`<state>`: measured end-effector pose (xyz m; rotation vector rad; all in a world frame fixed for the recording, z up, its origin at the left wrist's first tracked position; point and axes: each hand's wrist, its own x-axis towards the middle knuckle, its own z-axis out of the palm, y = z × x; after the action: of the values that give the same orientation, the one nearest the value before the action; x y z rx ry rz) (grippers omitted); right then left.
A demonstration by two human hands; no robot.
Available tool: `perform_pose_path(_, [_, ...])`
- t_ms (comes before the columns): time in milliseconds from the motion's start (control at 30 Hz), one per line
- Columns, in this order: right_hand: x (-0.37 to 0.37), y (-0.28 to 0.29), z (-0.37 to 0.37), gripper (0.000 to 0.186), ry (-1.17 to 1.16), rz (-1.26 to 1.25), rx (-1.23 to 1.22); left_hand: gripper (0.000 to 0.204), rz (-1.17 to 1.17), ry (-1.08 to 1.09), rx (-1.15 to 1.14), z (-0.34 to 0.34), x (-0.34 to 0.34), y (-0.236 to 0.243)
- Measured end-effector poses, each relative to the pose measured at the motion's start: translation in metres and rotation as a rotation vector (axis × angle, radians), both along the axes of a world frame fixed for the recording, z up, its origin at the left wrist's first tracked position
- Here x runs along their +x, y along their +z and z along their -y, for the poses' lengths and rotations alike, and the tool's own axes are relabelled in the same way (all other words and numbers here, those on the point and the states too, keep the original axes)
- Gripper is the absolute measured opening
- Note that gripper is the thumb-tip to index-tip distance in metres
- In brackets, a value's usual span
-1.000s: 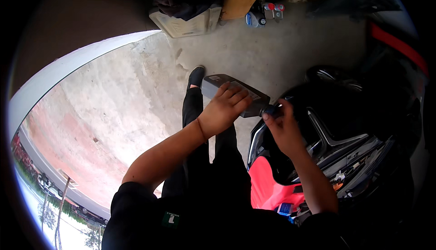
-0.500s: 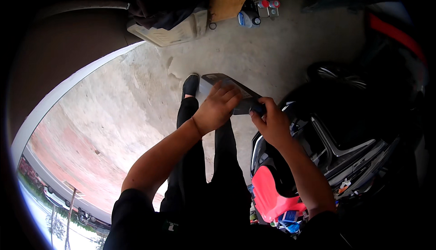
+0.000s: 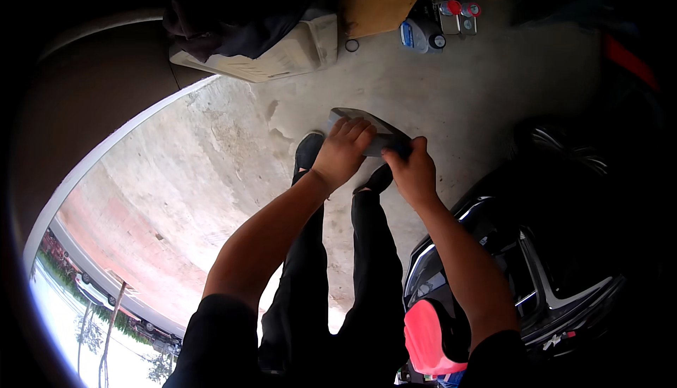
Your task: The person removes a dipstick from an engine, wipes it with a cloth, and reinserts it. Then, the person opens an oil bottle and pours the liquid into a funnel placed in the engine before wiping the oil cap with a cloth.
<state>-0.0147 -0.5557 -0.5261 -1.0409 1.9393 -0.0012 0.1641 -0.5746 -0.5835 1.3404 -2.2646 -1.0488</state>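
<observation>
When looking just above the middle of the frame, note a grey bottle (image 3: pixel 385 141), tilted over the concrete floor (image 3: pixel 395 81). Gripped across its flat body by the curled fingers of the left hand (image 3: pixel 341 156), and pinched at its dark right end by the thumb and fingers of the right hand (image 3: pixel 415 173). Impossible to tell how full. Probably stiff-walled plastic, hard to break, yet weighty if filled and slick if oily. Best taken round the broad body, with the dark end only for steadying.
</observation>
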Motion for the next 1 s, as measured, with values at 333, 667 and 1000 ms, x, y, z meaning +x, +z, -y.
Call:
perform_pose_path(333, [0.011, -0.181, 0.09, 0.051, 0.262, -0.271, -0.146, 0.022, 0.5, 0.305, 0.667, -0.135, 0.173, -0.007])
perform_pose_path(667, [-0.012, -0.073, 0.049, 0.054, -0.058, -0.077, -0.107, 0.031, 0.603, 0.68, 1.115, -0.274, 0.329, 0.096])
perform_pose_path(1000, [-0.082, 0.36, -0.294, 0.043, -0.606, 0.012, -0.03, 0.052, 0.073, 0.332, 0.892, -0.101, 0.137, 0.212])
